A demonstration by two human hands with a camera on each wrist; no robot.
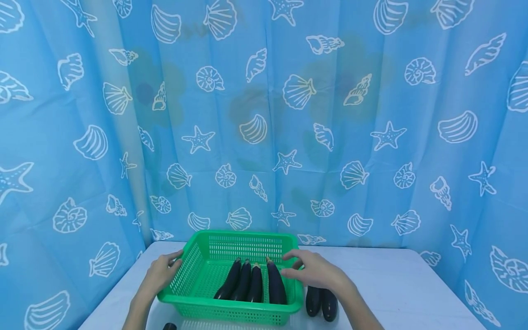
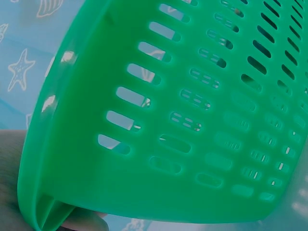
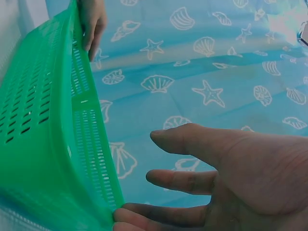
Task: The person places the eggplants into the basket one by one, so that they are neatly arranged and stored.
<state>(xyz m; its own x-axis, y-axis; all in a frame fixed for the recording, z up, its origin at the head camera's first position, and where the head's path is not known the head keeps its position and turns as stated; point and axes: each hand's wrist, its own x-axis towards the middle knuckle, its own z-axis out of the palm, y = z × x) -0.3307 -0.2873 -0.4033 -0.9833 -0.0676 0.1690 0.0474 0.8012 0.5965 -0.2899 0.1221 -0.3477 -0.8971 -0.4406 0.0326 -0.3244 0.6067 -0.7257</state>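
Observation:
A green perforated plastic basket (image 1: 231, 301) holds several dark eggplants (image 1: 243, 282), lying side by side with stems pointing away. My left hand (image 1: 162, 273) grips the basket's left rim; in the left wrist view a fingertip (image 2: 86, 220) shows beneath the rim, with the rest of the hand partly hidden. At the right rim is my right hand (image 1: 311, 269), its thumb and fingers spread apart. In the right wrist view, the lower fingers (image 3: 163, 215) of this right hand lie right at the rim, and nothing is between its thumb and index finger.
Two more eggplants (image 1: 321, 303) lie on the white table (image 1: 392, 284), just right of the basket under my right wrist. The end of another dark eggplant (image 1: 169, 326) shows at the front left. A blue shell-patterned curtain (image 1: 264, 160) hangs behind and along both sides.

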